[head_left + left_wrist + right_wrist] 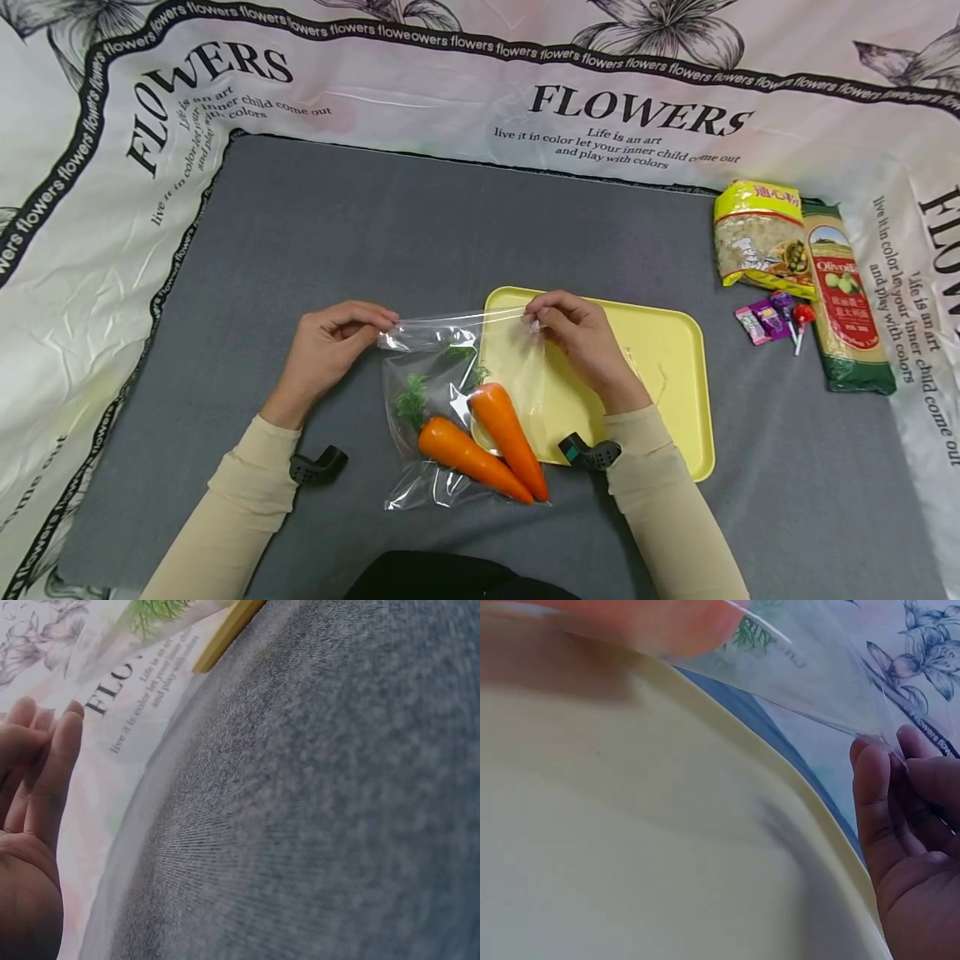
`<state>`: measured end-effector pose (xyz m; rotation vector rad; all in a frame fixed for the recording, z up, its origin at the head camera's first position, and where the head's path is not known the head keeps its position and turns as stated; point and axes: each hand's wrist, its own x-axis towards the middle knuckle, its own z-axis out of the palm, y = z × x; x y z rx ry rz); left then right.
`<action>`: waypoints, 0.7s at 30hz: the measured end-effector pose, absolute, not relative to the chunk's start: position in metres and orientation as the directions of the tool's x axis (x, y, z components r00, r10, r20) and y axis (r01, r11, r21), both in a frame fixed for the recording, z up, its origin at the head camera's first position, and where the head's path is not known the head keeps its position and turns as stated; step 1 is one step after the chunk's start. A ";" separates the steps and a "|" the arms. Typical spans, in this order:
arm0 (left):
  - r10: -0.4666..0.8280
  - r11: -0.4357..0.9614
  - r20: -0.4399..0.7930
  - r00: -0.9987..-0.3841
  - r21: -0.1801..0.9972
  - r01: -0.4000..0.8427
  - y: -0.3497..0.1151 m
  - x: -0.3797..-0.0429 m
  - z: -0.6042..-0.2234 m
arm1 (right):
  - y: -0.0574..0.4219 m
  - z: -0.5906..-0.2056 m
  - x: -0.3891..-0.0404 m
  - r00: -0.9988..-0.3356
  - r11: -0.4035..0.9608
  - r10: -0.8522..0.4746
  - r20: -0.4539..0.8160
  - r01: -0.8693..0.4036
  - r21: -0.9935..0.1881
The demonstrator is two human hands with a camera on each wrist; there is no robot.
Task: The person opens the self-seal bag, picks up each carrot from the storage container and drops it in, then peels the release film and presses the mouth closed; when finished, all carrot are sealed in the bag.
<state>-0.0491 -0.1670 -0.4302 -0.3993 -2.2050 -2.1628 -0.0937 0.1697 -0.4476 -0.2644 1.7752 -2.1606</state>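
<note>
A clear plastic zip bag (401, 392) hangs between the two hands with two orange carrots inside, one carrot (467, 454) to the left and another carrot (512, 437) to the right. Green tops (412, 400) show through the film. My left hand (318, 354) pinches the bag's upper left corner between thumb and fingers. At the upper right corner, my right hand (585, 346) pinches the film, close over the yellow tray (682, 392). In the right wrist view the right hand (911, 825) holds the stretched film edge. The left wrist view shows the left hand (34, 772) at the frame's edge.
At the back right lie a yellow-topped food packet (761, 237) and a green and red Olivoila packet (847, 292). Small wrapped candies (765, 321) and a red lollipop (803, 315) lie beside them. Grey cloth (360, 225) covers the table, bordered by a white printed sheet (420, 100).
</note>
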 end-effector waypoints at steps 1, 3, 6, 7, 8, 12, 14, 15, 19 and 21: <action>0.165 0.026 0.205 -0.965 0.977 0.212 -0.167 -0.049 -0.429 | 0.169 -0.447 -0.094 -0.928 -0.174 -0.367 -0.062 0.134 -0.976; 0.165 0.058 0.216 -0.962 0.972 0.228 -0.166 -0.048 -0.428 | 0.169 -0.447 -0.094 -0.928 -0.188 -0.369 -0.057 0.135 -0.973; 0.170 0.064 0.238 -0.956 0.966 0.252 -0.165 -0.048 -0.427 | 0.169 -0.446 -0.094 -0.926 -0.209 -0.374 -0.056 0.143 -0.967; 0.175 0.054 0.245 -0.954 0.965 0.258 -0.165 -0.048 -0.427 | 0.169 -0.446 -0.094 -0.925 -0.217 -0.374 -0.057 0.147 -0.965; 0.178 0.042 0.251 -0.951 0.964 0.263 -0.165 -0.048 -0.427 | 0.169 -0.445 -0.095 -0.926 -0.220 -0.372 -0.059 0.149 -0.964; 0.170 0.010 0.234 -0.957 0.971 0.239 -0.164 -0.047 -0.426 | 0.169 -0.444 -0.095 -0.929 -0.170 -0.366 -0.055 0.125 -0.977; 0.154 0.016 0.201 -0.967 0.979 0.206 -0.163 -0.047 -0.424 | 0.169 -0.443 -0.095 -0.933 -0.114 -0.354 -0.058 0.104 -0.988; 0.147 0.021 0.181 -0.973 0.982 0.186 -0.162 -0.047 -0.423 | 0.169 -0.443 -0.095 -0.935 -0.085 -0.349 -0.060 0.096 -0.992; 0.124 0.037 0.094 -0.988 0.994 0.099 -0.160 -0.046 -0.418 | 0.169 -0.443 -0.094 -0.948 -0.048 -0.312 -0.066 0.085 -0.995; 0.110 0.053 0.054 -0.992 0.997 0.060 -0.160 -0.045 -0.416 | 0.169 -0.444 -0.094 -0.953 -0.063 -0.296 -0.060 0.082 -0.995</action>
